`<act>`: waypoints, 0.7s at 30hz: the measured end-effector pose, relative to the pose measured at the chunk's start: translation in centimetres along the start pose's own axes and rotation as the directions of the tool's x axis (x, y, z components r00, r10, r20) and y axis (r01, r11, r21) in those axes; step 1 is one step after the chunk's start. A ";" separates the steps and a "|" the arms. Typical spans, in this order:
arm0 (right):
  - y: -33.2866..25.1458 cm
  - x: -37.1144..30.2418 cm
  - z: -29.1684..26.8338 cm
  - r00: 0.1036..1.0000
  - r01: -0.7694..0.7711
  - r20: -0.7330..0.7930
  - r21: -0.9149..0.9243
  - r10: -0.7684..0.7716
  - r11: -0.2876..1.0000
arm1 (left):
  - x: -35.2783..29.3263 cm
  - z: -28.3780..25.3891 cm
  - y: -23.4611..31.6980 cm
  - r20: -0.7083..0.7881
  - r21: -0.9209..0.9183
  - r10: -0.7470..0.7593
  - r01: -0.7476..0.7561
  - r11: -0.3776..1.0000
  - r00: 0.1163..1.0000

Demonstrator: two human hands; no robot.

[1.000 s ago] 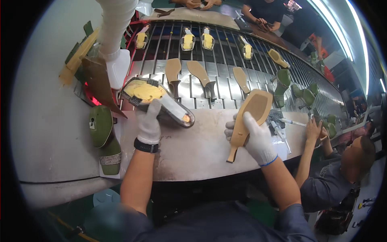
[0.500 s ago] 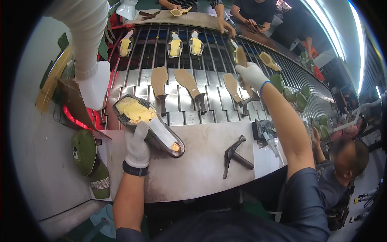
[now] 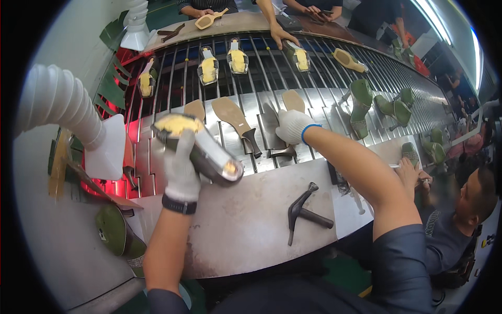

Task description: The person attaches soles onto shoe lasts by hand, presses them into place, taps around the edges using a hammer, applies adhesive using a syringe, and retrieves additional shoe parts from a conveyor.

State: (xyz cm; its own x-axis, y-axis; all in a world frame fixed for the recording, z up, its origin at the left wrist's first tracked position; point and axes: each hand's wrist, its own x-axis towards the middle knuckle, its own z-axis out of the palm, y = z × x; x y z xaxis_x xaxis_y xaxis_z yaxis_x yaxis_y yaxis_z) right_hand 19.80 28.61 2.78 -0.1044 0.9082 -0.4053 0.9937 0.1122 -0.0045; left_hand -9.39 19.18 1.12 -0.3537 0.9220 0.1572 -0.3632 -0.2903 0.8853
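My left hand (image 3: 182, 170), in a white knit glove, grips a lasted shoe upper (image 3: 209, 149). Its underside faces up, showing a yellow patch, a pale shank strip and dark edges. Motion blurs the shoe slightly. Over the near part of the metal conveyor, my gloved right hand (image 3: 297, 127) is closed at the heel end of a tan heeled sole (image 3: 293, 100). My fingers partly hide that sole, and a dark heel shows below them. Beside it lies another tan sole (image 3: 230, 114) with a dark heel. A third sole (image 3: 195, 109) is partly behind the held shoe.
A black hammer (image 3: 303, 212) lies on the worktable (image 3: 251, 235). Green shoes (image 3: 361, 107) stand at right, a green boot (image 3: 112, 227) at left. White duct hood (image 3: 104, 149) overhangs the left side. Across the conveyor, a co-worker's hand (image 3: 282, 36) touches a lasted shoe (image 3: 300, 58).
My right hand has come down and left to the soles on the conveyor. The left hand's shoe has tilted and risen slightly. The far co-worker's hand has moved onto a lasted shoe.
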 end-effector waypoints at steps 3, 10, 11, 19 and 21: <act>0.4 -0.9 0.3 1.000 -0.026 0.004 0.046 0.026 0.999 | 6.1 5.5 -0.3 0.083 -0.073 -0.216 0.222 0.972 0.973; 1.7 -0.1 -0.6 0.995 0.093 -0.025 -0.174 -0.099 0.980 | 16.4 14.5 -7.9 0.106 0.108 -0.058 0.047 0.993 0.993; 2.8 -0.4 -1.0 0.981 0.046 -0.187 -0.048 -0.054 0.998 | 16.6 15.4 -8.6 0.091 0.112 -0.101 0.090 0.990 0.991; 9.3 2.0 -5.8 0.914 -0.007 -0.307 0.640 0.265 0.768 | 18.7 16.6 -11.8 -0.053 0.300 -0.231 0.236 0.924 0.971; 9.9 2.8 -6.9 0.915 -0.019 -0.252 0.753 0.315 0.657 | 19.4 15.9 -12.4 -0.050 0.278 -0.233 0.238 0.931 0.971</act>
State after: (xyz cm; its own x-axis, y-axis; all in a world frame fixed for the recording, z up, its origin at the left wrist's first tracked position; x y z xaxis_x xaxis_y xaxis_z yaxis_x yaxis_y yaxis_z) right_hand 29.10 35.02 7.94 0.2074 0.9679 -0.1421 0.6863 -0.2475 -0.6839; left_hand 2.00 44.75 0.16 -0.3015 0.9505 -0.0757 -0.1824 0.0205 0.9830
